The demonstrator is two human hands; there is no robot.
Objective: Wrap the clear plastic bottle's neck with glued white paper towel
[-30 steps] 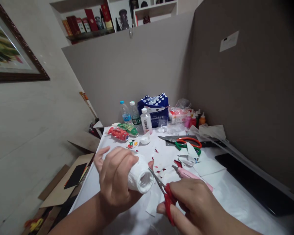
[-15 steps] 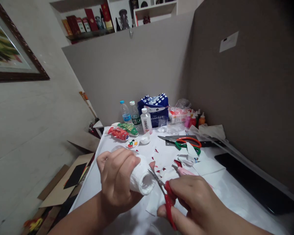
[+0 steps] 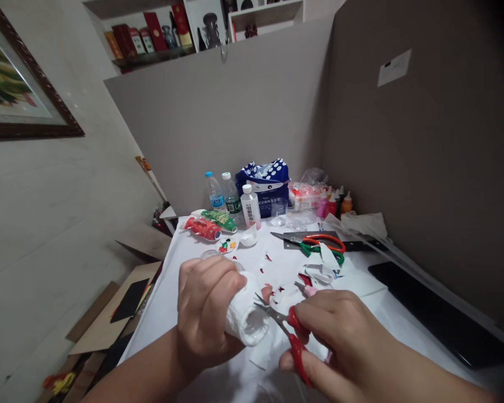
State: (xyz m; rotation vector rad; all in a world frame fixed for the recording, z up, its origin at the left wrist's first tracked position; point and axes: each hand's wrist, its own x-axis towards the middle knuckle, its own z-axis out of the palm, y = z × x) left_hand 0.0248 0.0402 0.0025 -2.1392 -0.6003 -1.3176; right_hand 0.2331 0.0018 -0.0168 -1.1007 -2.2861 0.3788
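My left hand point(image 3: 205, 310) is wrapped round a white paper-covered bottle point(image 3: 246, 316), held on its side with the open end towards the right. My right hand point(image 3: 344, 341) grips small red-handled scissors point(image 3: 288, 330). Their blades are parted right at the rim of the white bottle. Both hands hover just above the white table point(image 3: 159, 313), near its front edge. White paper scraps point(image 3: 269, 344) lie under the scissors.
Farther back lie larger orange-and-green scissors point(image 3: 319, 245), a pink tool point(image 3: 311, 291), paper cuttings, a small paint palette point(image 3: 227, 245), painted bottles point(image 3: 210, 226), water bottles point(image 3: 233, 196), a blue dotted bag point(image 3: 264, 182) and paint bottles point(image 3: 334, 204). A dark tablet point(image 3: 437, 310) lies right. Cardboard sits on the floor left.
Both hands shifted slightly right and nearer together. My left fingers closed tighter round the white bottle, and the scissor blades came up to its rim.
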